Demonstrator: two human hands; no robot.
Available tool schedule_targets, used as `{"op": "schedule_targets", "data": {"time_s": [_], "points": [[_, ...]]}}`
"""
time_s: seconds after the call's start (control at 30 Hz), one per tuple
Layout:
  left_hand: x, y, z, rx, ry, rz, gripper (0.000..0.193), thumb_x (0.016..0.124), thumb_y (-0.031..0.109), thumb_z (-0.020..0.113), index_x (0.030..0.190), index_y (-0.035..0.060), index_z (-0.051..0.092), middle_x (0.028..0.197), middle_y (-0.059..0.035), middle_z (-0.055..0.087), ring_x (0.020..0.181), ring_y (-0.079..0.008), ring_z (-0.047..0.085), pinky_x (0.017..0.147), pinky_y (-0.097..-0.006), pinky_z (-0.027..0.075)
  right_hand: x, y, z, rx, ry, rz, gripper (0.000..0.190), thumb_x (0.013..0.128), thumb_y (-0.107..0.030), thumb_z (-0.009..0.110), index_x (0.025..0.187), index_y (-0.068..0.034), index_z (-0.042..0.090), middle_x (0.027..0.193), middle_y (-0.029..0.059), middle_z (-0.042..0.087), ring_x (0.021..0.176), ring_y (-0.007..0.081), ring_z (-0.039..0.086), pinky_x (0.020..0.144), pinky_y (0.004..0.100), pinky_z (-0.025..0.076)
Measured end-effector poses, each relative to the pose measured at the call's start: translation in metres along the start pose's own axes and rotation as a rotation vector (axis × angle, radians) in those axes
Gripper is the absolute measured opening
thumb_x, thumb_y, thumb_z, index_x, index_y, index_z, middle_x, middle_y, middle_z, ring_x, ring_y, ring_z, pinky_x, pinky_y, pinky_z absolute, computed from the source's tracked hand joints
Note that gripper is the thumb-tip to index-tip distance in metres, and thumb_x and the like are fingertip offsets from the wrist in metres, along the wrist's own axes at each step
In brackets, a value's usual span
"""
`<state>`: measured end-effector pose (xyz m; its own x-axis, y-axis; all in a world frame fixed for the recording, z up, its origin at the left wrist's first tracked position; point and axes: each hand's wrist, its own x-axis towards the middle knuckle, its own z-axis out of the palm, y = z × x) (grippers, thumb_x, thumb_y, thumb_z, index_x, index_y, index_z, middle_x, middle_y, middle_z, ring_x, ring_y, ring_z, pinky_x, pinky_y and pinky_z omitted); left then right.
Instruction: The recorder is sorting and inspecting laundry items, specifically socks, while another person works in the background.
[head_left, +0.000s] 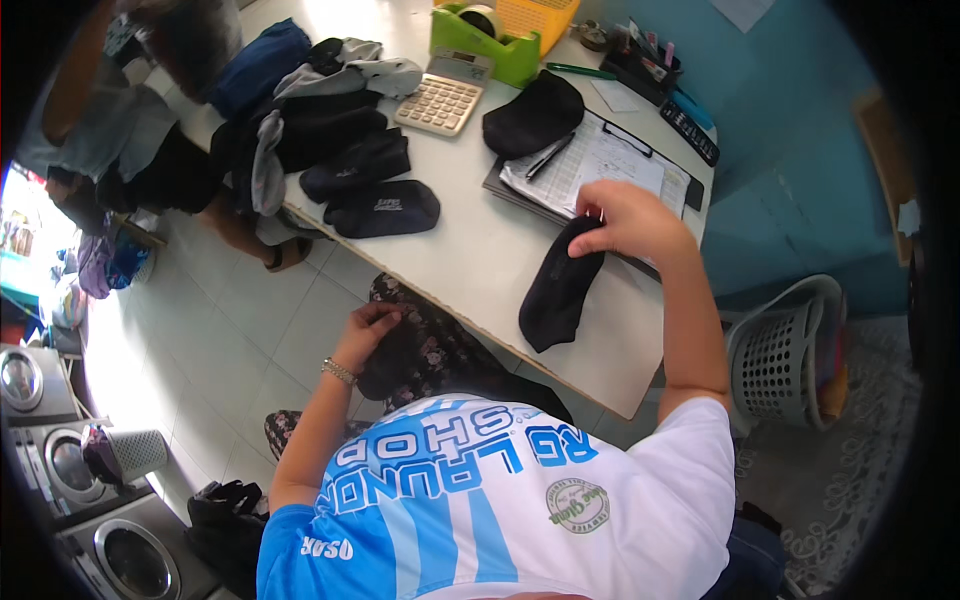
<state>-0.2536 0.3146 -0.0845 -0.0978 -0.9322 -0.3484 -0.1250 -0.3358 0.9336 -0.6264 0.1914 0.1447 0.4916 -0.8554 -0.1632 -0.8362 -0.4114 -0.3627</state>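
My right hand (630, 225) grips one end of a black ankle sock (561, 289), which lies flat along the white table (465, 262) beside the clipboard. Off the table's near edge, above my lap, my left hand (371, 330) pinches dark cloth (381, 375) that looks like another black sock; it partly blends with floral trousers. Across the clipboard's upper left corner lies a folded black sock (534, 112). To the left, a black sock with printing (386, 208) rests near the edge, beside another dark sock (360, 166) and a pile of black and grey socks (322, 112).
A calculator (441, 101), green tape dispenser (487, 45), clipboard with papers (622, 157), pen (551, 156) and remote control (690, 133) are on the table. A laundry basket (780, 367) stands right. Another person (142, 150) is at upper left; front-loading machines (135, 559) stand lower left.
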Motion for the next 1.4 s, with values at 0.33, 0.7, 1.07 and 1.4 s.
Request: {"op": "schedule_targets", "data": {"time_s": [0.33, 0.7, 1.07, 1.4], "points": [[-0.067, 0.041, -0.074, -0.585, -0.039, 0.011, 0.039, 0.087, 0.026, 0.069, 0.117, 0.0023, 0.058, 0.103, -0.006, 0.064, 0.095, -0.0134, 0.061, 0.085, -0.0287, 0.052, -0.018, -0.027, 0.037, 0.538, 0.185, -0.025, 0.017, 0.086, -0.003, 0.06, 0.098, -0.006, 0.049, 0.086, 0.0037, 0.048, 0.081, 0.0131, 0.047, 0.072, 0.0252, 0.04], [-0.092, 0.081, -0.069, -0.976, -0.105, 0.265, 0.04, 0.089, 0.012, 0.061, 0.126, 0.0028, 0.049, 0.116, -0.0136, 0.061, 0.104, -0.0235, 0.063, 0.09, -0.035, 0.052, 0.025, -0.01, -0.004, 0.849, 0.32, -0.17, 0.022, 0.096, -0.006, 0.053, 0.117, -0.006, 0.058, 0.095, 0.0001, 0.059, 0.097, 0.0063, 0.054, 0.086, 0.022, 0.043], [-0.085, 0.119, -0.042, -1.019, -0.147, 0.375, 0.032, 0.093, 0.008, 0.058, 0.124, 0.0045, 0.052, 0.113, -0.0103, 0.062, 0.099, -0.0179, 0.064, 0.084, -0.0305, 0.055, 0.039, -0.144, 0.121, 0.951, -0.339, -0.164, 0.077, 0.084, -0.033, 0.073, 0.143, -0.003, 0.032, 0.131, 0.0164, 0.048, 0.126, 0.0219, 0.043, 0.101, 0.036, 0.039], [-0.091, 0.096, -0.041, -0.565, 0.269, 0.494, 0.026, 0.093, 0.005, 0.057, 0.119, 0.0035, 0.056, 0.112, -0.0048, 0.06, 0.098, -0.0098, 0.059, 0.083, -0.0233, 0.051, 0.055, -0.18, 0.114, 1.201, -0.186, -0.196, 0.027, 0.083, -0.003, 0.07, 0.104, -0.007, 0.054, 0.095, -0.0009, 0.06, 0.089, 0.0054, 0.059, 0.078, 0.0198, 0.049]]}}
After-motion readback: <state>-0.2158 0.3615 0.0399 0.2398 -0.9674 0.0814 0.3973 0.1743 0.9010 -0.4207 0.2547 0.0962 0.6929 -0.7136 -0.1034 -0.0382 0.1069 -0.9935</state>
